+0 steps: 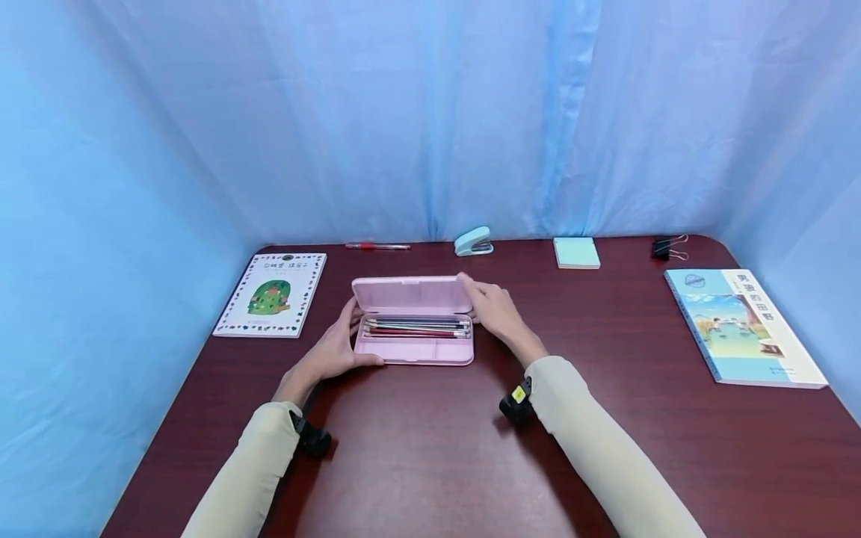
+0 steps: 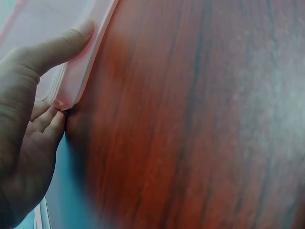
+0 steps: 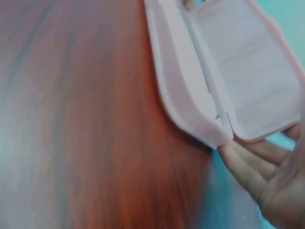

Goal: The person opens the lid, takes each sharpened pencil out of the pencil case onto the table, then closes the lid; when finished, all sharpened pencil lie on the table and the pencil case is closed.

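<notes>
A pink pencil case [image 1: 397,350] lies on the table with its lid [image 1: 410,297] raised at the back. Several pencils [image 1: 417,326] fill its rear compartment, while the front compartments look bare. My left hand [image 1: 334,347] grips the case's left end, thumb over the front edge and other fingers round the back corner. In the left wrist view, that thumb [image 2: 71,45] lies on the pink wall. At the right end, my right hand [image 1: 496,306] holds the lid's edge. The right wrist view has its lower fingers [image 3: 248,167] against the case's back corner; the thumb is hidden there.
Along the back stand a red pen [image 1: 377,246], a mint stapler [image 1: 474,241], a pad of sticky notes [image 1: 576,253] and a black binder clip [image 1: 666,247]. One book [image 1: 272,295] lies left, another [image 1: 743,325] right. Blue curtains [image 1: 430,119] enclose the table.
</notes>
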Demonstrator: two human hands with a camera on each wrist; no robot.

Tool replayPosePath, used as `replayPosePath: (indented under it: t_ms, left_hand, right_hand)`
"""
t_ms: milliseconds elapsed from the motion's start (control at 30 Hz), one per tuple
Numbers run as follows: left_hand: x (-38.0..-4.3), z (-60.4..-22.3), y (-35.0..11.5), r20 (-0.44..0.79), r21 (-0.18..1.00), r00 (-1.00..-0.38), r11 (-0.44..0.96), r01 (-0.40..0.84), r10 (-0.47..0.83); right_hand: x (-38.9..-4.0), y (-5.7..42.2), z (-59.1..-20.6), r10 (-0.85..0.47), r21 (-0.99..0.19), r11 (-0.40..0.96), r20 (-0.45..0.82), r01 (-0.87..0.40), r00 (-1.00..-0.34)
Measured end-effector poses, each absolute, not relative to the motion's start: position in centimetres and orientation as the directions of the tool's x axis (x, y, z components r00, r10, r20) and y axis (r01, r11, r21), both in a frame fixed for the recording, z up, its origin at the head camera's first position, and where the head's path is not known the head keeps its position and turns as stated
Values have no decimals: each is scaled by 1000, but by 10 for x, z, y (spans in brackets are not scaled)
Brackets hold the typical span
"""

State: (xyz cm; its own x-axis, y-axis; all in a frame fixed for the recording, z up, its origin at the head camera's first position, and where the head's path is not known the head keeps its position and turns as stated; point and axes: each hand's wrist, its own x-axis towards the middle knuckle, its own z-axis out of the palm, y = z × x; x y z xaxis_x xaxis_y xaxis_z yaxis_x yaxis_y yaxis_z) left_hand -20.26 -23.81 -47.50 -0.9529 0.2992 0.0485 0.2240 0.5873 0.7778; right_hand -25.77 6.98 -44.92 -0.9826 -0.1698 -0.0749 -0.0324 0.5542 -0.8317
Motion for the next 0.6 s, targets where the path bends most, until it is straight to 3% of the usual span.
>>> replayPosePath:
  t_ms: [133, 200, 333, 467, 600]
  left_hand:
    - [-201, -475, -238, 25, 748, -952, 626, 221, 305]
    - [-200, -474, -238, 15, 719, -950, 657, 228, 313]
    - [-199, -469, -236, -15, 655, -950, 721, 227, 312]
    - [-201, -462, -235, -41, 617, -947, 753, 227, 318]
    - [-204, -458, -233, -72, 598, -948, 774, 207, 310]
  right_hand:
    - [-262, 75, -454, -48, -880, 461, -158, 118, -986]
    - [-262, 80, -457, -10, -872, 483, -90, 74, -996]
    - [-255, 83, -454, 17, -849, 510, 172, -139, -985]
    - [-245, 76, -448, -150, -829, 452, 293, -329, -944]
    - [-236, 66, -446, -433, -787, 463, 201, -407, -879]
